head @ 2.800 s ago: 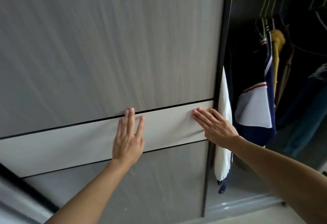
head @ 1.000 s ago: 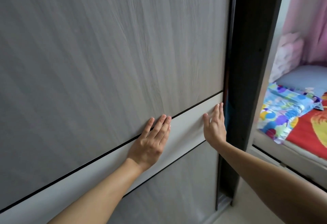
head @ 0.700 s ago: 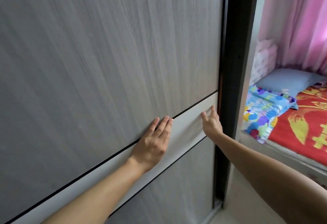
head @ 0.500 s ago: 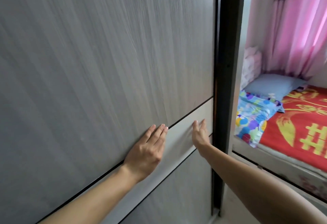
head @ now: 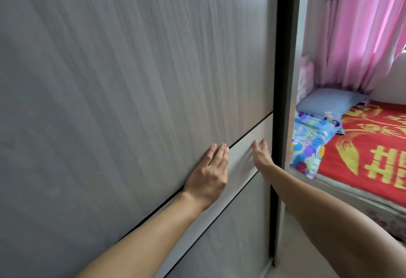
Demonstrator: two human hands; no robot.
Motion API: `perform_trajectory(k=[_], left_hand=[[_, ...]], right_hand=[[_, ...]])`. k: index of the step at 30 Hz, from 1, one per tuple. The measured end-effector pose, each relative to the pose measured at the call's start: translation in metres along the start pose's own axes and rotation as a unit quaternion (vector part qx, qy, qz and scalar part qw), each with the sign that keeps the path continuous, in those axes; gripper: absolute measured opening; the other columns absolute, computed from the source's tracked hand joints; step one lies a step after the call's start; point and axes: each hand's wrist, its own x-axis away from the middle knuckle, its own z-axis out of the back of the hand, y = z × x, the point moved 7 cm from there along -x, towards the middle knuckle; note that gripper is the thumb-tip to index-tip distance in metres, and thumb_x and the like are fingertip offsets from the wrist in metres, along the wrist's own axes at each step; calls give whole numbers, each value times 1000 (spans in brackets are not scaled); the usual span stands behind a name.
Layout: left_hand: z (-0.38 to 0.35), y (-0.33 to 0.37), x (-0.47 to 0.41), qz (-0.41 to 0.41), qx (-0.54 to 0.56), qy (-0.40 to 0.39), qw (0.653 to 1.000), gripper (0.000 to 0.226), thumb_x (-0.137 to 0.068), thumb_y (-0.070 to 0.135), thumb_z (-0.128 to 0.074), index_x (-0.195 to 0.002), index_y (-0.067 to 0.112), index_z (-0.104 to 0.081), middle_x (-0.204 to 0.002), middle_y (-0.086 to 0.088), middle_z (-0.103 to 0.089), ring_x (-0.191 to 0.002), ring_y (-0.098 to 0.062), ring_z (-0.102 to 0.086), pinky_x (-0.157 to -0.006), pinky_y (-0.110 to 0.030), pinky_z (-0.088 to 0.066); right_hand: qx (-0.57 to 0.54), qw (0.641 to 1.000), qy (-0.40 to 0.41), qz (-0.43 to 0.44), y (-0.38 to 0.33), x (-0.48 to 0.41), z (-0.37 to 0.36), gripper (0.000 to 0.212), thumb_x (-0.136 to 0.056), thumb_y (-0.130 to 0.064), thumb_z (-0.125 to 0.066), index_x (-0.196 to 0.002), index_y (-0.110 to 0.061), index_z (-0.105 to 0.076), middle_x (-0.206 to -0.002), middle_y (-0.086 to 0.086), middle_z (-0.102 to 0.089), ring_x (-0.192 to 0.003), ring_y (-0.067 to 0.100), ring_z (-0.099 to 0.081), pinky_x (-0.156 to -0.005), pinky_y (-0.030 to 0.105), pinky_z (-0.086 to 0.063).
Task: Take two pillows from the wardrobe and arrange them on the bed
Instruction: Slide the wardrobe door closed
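Observation:
The grey wood-grain sliding wardrobe door (head: 136,84) fills most of the view and reaches its dark frame edge (head: 283,101). My left hand (head: 208,174) lies flat on the door's pale cross band, fingers extended. My right hand (head: 262,156) rests on the same band close to the door's right edge, fingers straight, holding nothing. To the right lies the bed (head: 371,152) with a red and yellow cover. A plain blue pillow (head: 329,101) and a colourful patterned pillow (head: 309,141) lie at its near end. The wardrobe's inside is hidden.
Pink curtains (head: 356,27) hang behind the bed. A pale pink bundle (head: 305,77) stands by the wall beyond the blue pillow. Pale floor (head: 307,251) shows between the wardrobe and the bed's side.
The door has slid right until the opening with hanging clothes is covered. My view turned right, bringing the bed and curtains in. Both hands stay flat on the door.

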Motion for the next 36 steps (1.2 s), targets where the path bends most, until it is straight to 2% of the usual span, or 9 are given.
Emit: perform_trajectory(k=[3,7,16,19,21,24,28,32,36], left_hand=[[-2,2,-15,-2,-2,8,1000,49,-82,10,-30,-119,-1,-62,-131,-17,-59,-126,-31,-51,-110,-44,-38],[-6,5,-33,-3,5,3,1000,50,-82,10,-29,-118,0,-63,-130,-16,-60,-126,-30,-51,-110,-43,-38],[-12,6,-38,14,-36,17,999,48,-83,9,-32,-121,-4,-58,-130,-17,-59,-126,-30,-51,-109,-45,-39],[-11,7,-39,28,-25,21,999,45,-81,8,-36,-115,-2,-63,-125,-16,-63,-122,-30,-55,-107,-45,-41],[-10,8,-49,57,1,18,998,37,-77,9,-44,-105,2,-68,-117,-15,-67,-116,-30,-59,-105,-45,-44],[-5,18,-79,115,63,-14,991,20,-65,15,-63,-84,11,-66,-93,-10,-69,-98,-29,-64,-96,-42,-50],[-10,34,-135,236,188,-45,952,7,-73,16,-63,-77,11,-60,-81,-7,-65,-78,-29,-60,-68,-37,-49],[-22,43,-186,350,314,-60,880,23,-91,26,-45,-97,7,-58,-101,-9,-66,-94,-32,-60,-75,-40,-48],[-28,47,-226,397,357,-51,844,32,-94,35,-40,-106,10,-56,-95,-12,-69,-88,-36,-62,-70,-39,-48]], right_hand=[[-8,1000,7,-24,-5,-8,8,65,-96,-56,-26,-150,-25,-8,-158,7,-21,-139,31,-29,-111,50,-31],[-21,999,-4,-45,-8,-14,15,61,-96,-54,-30,-148,-26,-17,-151,3,-31,-109,22,-44,-76,40,-50],[-1,999,-37,-29,-4,-26,25,67,-95,-53,-36,-151,-25,-9,-151,3,-31,-97,20,-45,-81,45,-53],[31,998,-55,-13,1,-30,36,67,-94,-50,-44,-149,-23,-18,-135,5,-44,-85,20,-50,-72,42,-55],[39,996,-74,3,3,-36,51,51,-92,-42,-51,-136,-18,-43,-113,7,-53,-75,21,-54,-58,36,-52],[31,993,-110,23,6,-52,85,15,-90,-29,-57,-83,-16,-62,-80,11,-59,-57,20,-54,-46,24,-41],[81,987,-115,72,4,-73,142,24,-88,-26,-55,-74,-10,-66,-72,8,-70,-61,19,-67,-56,26,-46],[61,983,-100,140,-30,-75,202,15,-91,-24,-57,-82,-19,-68,-72,2,-71,-54,8,-66,-47,18,-44],[-34,961,-92,260,-106,-49,259,13,-92,-23,-58,-85,-20,-69,-68,-1,-72,-58,12,-68,-49,20,-47]])
